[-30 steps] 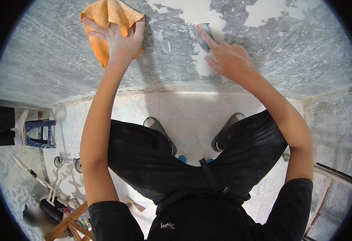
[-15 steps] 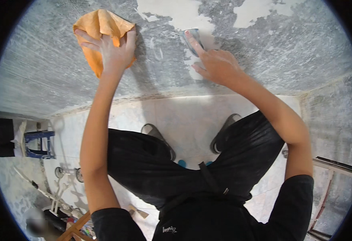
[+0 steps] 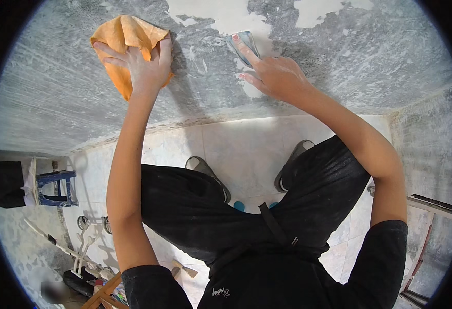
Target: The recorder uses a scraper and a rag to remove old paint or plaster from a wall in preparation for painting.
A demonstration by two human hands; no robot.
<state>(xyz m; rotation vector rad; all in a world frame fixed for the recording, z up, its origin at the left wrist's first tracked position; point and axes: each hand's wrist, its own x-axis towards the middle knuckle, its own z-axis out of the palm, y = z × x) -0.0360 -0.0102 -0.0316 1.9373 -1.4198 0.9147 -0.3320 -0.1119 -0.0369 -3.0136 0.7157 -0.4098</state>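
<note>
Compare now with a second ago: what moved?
The right hand shifted slightly left along the wall with the flat blue-grey tool it holds, over the pale patch. Nothing was picked up or released. The left hand is still on the orange cloth.

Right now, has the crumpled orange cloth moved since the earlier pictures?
No, not visibly. The crumpled orange cloth keeps its place left of the irregular white patch on the mottled grey wall; the view itself shifted.
</note>
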